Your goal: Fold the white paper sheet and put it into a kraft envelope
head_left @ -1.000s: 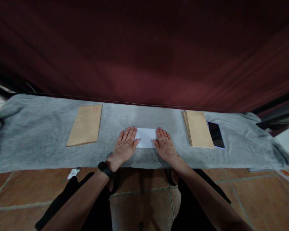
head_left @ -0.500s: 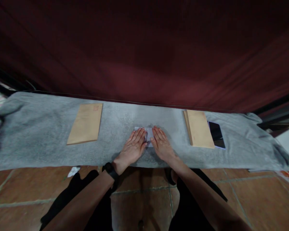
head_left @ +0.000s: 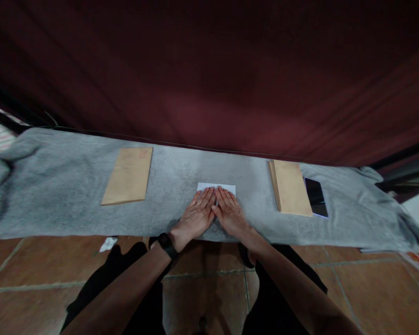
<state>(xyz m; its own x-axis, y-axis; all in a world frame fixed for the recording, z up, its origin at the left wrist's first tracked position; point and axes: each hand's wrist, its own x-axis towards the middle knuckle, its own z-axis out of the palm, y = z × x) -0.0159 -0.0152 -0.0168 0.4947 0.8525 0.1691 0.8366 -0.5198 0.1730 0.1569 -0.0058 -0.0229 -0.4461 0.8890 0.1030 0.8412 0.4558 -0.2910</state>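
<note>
A small white sheet of paper [head_left: 216,185] lies on the grey cloth [head_left: 181,167] in front of me, mostly covered by my hands. My left hand [head_left: 198,211] rests flat on its left part, fingers stretched out. On the right part lies my right hand [head_left: 232,214], also flat with straight fingers. The two hands meet at the thumbs and index fingers. Only the paper's far edge and upper corners show.
To the left lies a brown envelope [head_left: 128,177] with red print. A stack of brown envelopes [head_left: 293,188] is on the right, beside a dark phone [head_left: 316,196]. A dark red curtain [head_left: 209,116] hangs behind. White crumpled paper [head_left: 108,243] lies on the tiled floor.
My hands have slid together from a gap apart until they touch. More of the paper's far edge shows above the fingertips. The view has shifted slightly.
</note>
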